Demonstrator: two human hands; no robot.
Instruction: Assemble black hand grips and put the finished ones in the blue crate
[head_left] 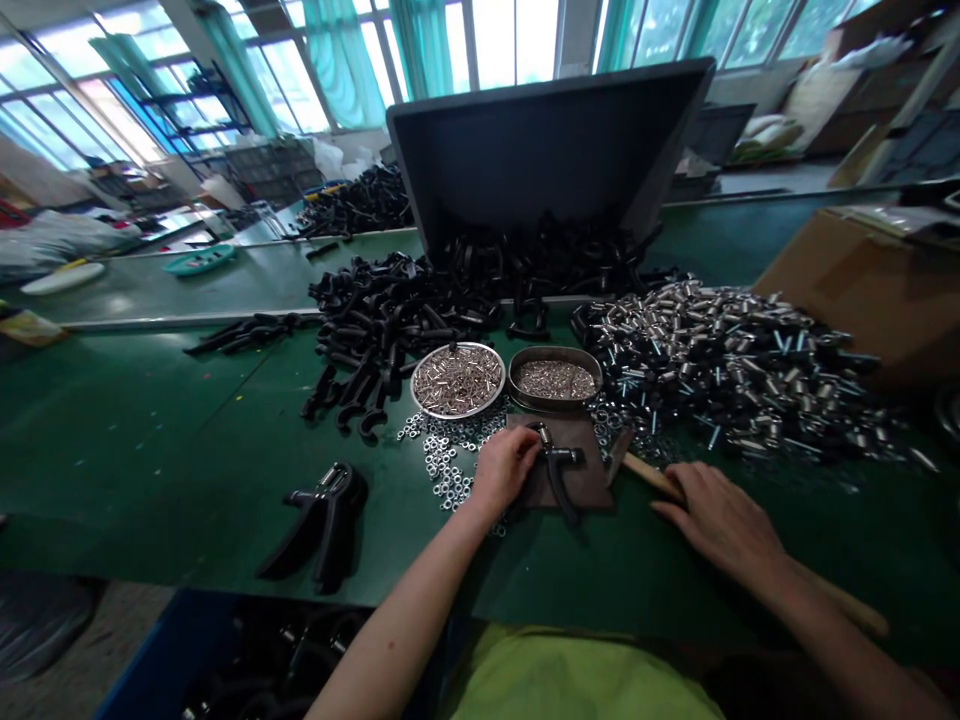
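On a flat metal plate (600,480) in front of me lies a black hand grip exerciser (559,480) with a metal spring at its top. My left hand (506,465) pinches its upper left part; the fingertips partly cover it. My right hand (720,515) is closed over the wooden handle of a hammer (651,474), whose head rests at the plate's right edge. The handle's far end shows beyond my right wrist. Loose nuts (450,470) lie just left of the plate. Another black grip exerciser (322,525) with a spring lies apart on the left.
Behind the plate stand a round dish of small metal pins (457,380) and an oval tin of tiny metal parts (556,380). Black handles (390,310) spill from a tipped grey bin (551,150). Springs and bolts (720,360) are heaped right, near a cardboard box (847,290).
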